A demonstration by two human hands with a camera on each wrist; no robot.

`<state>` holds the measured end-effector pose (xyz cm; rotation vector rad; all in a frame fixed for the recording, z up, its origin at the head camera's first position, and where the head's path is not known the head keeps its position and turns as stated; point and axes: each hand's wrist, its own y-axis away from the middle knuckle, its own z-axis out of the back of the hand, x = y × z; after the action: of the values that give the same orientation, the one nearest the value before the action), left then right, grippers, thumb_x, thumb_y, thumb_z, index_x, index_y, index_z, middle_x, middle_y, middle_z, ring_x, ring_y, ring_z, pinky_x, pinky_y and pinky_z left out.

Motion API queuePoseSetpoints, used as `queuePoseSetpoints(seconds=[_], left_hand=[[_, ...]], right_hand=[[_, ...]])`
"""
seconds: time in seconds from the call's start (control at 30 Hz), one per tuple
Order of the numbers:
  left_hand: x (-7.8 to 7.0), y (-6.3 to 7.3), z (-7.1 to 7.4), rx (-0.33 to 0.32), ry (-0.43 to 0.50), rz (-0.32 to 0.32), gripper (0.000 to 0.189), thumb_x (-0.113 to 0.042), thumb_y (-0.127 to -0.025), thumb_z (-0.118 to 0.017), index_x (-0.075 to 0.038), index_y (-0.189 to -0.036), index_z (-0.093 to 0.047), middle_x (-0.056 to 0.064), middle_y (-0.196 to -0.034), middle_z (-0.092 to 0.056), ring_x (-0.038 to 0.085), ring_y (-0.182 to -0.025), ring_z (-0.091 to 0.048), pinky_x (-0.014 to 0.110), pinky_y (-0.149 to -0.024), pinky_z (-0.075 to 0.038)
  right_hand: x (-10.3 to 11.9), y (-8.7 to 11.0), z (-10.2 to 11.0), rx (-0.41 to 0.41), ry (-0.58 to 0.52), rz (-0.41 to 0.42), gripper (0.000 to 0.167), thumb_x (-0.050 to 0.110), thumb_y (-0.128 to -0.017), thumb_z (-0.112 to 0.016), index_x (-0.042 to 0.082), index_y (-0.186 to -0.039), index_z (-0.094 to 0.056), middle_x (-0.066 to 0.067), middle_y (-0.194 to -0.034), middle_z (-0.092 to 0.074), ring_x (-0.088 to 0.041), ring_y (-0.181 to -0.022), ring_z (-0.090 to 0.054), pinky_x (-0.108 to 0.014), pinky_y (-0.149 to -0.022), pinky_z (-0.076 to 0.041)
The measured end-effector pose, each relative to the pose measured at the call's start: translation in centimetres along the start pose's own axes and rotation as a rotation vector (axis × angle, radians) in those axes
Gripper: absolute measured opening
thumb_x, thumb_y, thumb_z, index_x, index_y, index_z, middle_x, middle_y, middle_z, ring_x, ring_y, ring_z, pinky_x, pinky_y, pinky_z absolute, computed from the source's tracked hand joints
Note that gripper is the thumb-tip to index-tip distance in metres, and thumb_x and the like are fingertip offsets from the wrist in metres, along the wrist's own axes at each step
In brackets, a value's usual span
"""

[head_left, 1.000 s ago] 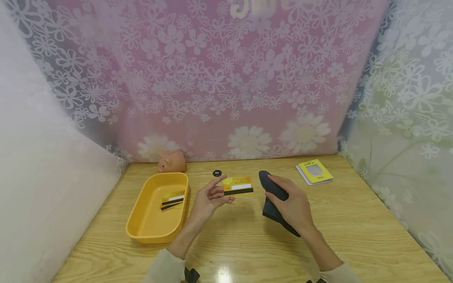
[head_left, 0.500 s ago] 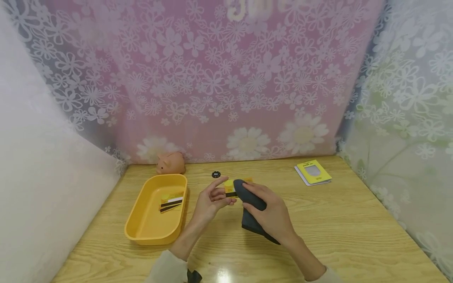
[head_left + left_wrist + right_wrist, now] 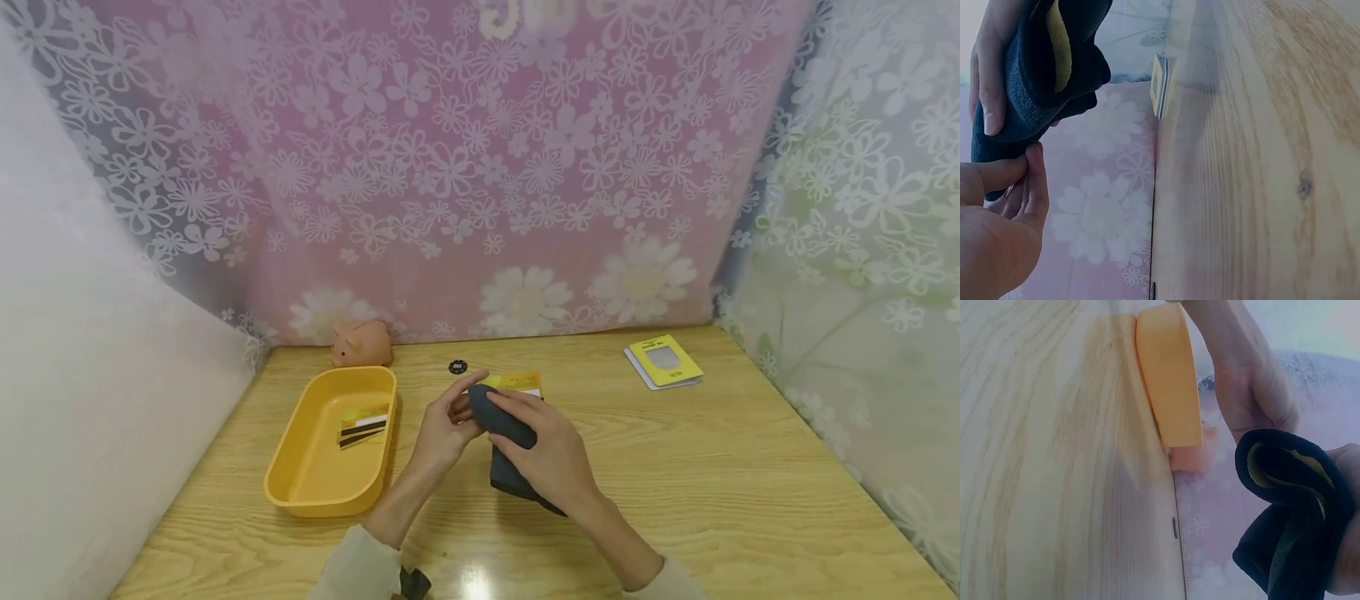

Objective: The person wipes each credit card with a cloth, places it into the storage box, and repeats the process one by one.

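My left hand (image 3: 438,433) pinches a yellow bank-type card (image 3: 525,382) above the middle of the table. A folded dark blue cloth (image 3: 501,417) is wrapped over the near side of the card and hides most of it. My right hand (image 3: 558,458) grips this cloth from the right, fingers and thumb on either side of the fold. Seen from the left wrist, the left thumb and fingertips meet right at the cloth's (image 3: 1022,115) lower end. The right wrist view shows the cloth's (image 3: 1291,487) rolled edge with a yellowish band inside.
To the left stands a yellow tray (image 3: 288,450) with several similar cards (image 3: 363,427) in it. Behind it sits a piggy bank (image 3: 363,343). A black poker chip (image 3: 457,367) lies at the back middle. At the back right is a yellow folder (image 3: 665,361) with a window.
My right hand has moved left with the cloth, from beside the card to over it and up against the left fingers. The left hand has barely moved.
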<state>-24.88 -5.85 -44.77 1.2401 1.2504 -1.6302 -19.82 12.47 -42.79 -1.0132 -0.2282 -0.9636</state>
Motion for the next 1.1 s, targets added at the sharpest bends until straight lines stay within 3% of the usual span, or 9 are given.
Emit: queuePoseSetpoints(seconds=[0.37,0.6,0.83,1.1], left_hand=[[-0.2,0.1,0.4,-0.008,0.027,0.007,0.063,0.003,-0.094,-0.073,-0.022,-0.15,-0.057,0.021,-0.115,-0.066,0.021,-0.099,-0.071,0.036,-0.09,-0.063],[-0.3,0.4,1.2,0.003,0.154,0.033,0.065,0.011,-0.095,-0.067,-0.026,-0.149,-0.058,0.024,-0.112,-0.059,0.031,-0.1,-0.074,0.056,-0.097,-0.058],[-0.5,0.4,1.9,0.003,0.06,0.043,0.065,0.007,-0.096,-0.068,-0.027,-0.151,-0.056,0.021,-0.116,-0.063,0.024,-0.099,-0.07,0.038,-0.093,-0.062],[-0.4,0.2,1.7,-0.001,0.078,0.044,0.065,0.009,-0.095,-0.068,-0.022,-0.151,-0.056,0.022,-0.115,-0.063,0.021,-0.095,-0.072,0.042,-0.092,-0.062]], right_hand=[[-2.4,0.0,1.6,-0.055,0.034,0.012,0.059,0.01,-0.083,-0.089,0.018,-0.138,-0.07,-0.006,-0.138,-0.067,-0.031,-0.117,-0.069,-0.046,-0.083,-0.064],[-5.3,0.3,3.3,-0.099,0.056,-0.063,0.056,0.011,-0.085,-0.088,0.017,-0.138,-0.07,-0.007,-0.137,-0.067,-0.031,-0.122,-0.067,-0.048,-0.087,-0.063],[-7.1,0.6,4.6,-0.126,0.079,-0.117,0.056,0.011,-0.085,-0.088,0.016,-0.137,-0.07,-0.009,-0.137,-0.068,-0.034,-0.124,-0.065,-0.054,-0.093,-0.06],[-5.3,0.3,4.2,-0.119,0.029,-0.049,0.058,0.008,-0.084,-0.088,0.017,-0.138,-0.07,-0.005,-0.138,-0.067,-0.029,-0.125,-0.065,-0.048,-0.092,-0.061]])
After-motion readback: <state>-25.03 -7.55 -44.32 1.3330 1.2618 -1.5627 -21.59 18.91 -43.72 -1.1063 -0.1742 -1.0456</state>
